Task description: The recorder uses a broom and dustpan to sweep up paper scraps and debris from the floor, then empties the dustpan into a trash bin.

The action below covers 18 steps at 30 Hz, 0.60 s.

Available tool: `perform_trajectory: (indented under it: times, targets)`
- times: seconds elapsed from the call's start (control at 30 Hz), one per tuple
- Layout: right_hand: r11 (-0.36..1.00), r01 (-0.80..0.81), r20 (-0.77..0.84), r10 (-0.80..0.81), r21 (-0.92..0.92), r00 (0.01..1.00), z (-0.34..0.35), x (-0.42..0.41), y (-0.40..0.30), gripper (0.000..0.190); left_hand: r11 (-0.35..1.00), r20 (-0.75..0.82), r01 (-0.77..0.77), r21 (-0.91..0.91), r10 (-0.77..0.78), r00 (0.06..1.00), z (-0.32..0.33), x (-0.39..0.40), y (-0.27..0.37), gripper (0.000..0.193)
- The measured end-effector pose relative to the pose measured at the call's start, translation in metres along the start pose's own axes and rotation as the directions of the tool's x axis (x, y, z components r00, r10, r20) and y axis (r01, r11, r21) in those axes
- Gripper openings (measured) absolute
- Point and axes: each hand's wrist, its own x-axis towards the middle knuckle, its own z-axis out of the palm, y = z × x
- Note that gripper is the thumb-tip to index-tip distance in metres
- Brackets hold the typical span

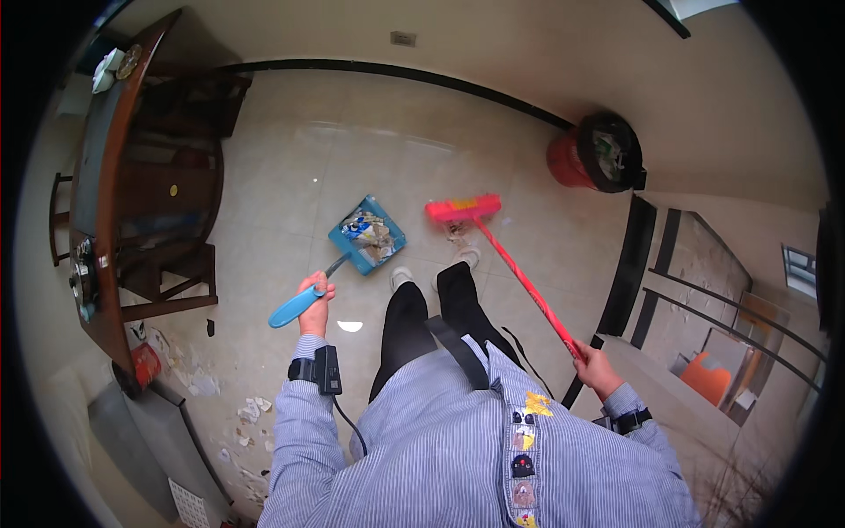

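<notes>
My left hand (315, 305) is closed around the blue handle of a dustpan (368, 264). The blue pan lies left of my feet, holding paper scraps, wrappers and other litter. In my right hand (596, 371) is the upper part of a red broom stick. The broom's red head (463, 208) is on the tiled floor just beyond my shoes, right of the dustpan and apart from it. A small heap of brownish debris (457, 230) sits between the broom head and my right shoe, partly blurred. A white scrap (350, 326) lies on the floor near my left wrist.
At the left stands a wooden table (132, 191) with chairs beneath. Scattered paper (251, 409) and a tipped red container (146, 364) lie at the lower left. A red bin (568, 160) with a black liner and litter stands by the wall. Dark railings (719, 317) are at the right.
</notes>
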Motion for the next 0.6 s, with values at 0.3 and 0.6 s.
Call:
perform_trajectory:
  times: [0.3,0.6]
  targets:
    - [0.959,-0.232,-0.069,0.245,0.160,0.967,-0.006,0.118,-0.050,0.048,0.997,0.033,-0.009,0.078,0.006,0.999,0.009,0.000,0.006,0.020]
    - [0.981,-0.146,0.005,0.146,0.127,0.989,0.057,0.047,-0.005,0.053,0.999,0.037,-0.008,0.034,0.007,0.999,0.008,-0.001,0.003,0.020]
